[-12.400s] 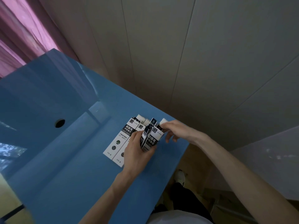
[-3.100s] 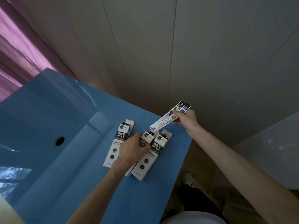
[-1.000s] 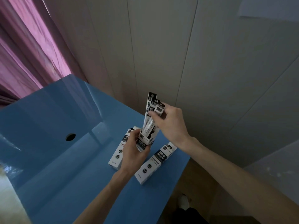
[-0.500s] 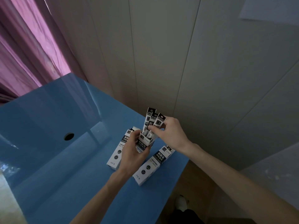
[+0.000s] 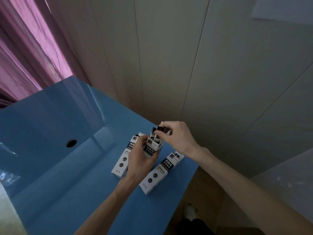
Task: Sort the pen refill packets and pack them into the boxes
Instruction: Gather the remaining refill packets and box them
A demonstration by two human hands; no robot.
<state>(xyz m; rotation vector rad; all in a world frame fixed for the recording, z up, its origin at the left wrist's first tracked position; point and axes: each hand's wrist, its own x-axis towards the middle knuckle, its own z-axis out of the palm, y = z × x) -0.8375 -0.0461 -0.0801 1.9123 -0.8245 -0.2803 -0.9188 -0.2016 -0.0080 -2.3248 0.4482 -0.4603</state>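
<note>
My left hand [image 5: 139, 160] grips a white and black refill box [image 5: 153, 149], held upright above the blue table [image 5: 67, 167] with its top flap open. My right hand [image 5: 176, 136] pinches the dark tops of the pen refill packets [image 5: 160, 130], which stand almost fully inside that box. A second box [image 5: 123, 158] lies flat on the table to the left, partly hidden by my left hand. A third box [image 5: 161, 171] lies flat to the right, near the table's right edge.
The table has a round hole [image 5: 71, 143] at the left and a raised blue back panel. A pink curtain [image 5: 28, 48] hangs at the upper left. A panelled wall stands behind the table. The floor and a shoe [image 5: 189, 211] show past the table's right edge.
My right hand has pushed the packets down into the upright box; only their tops stick out now. My left hand keeps the box upright in the same place.
</note>
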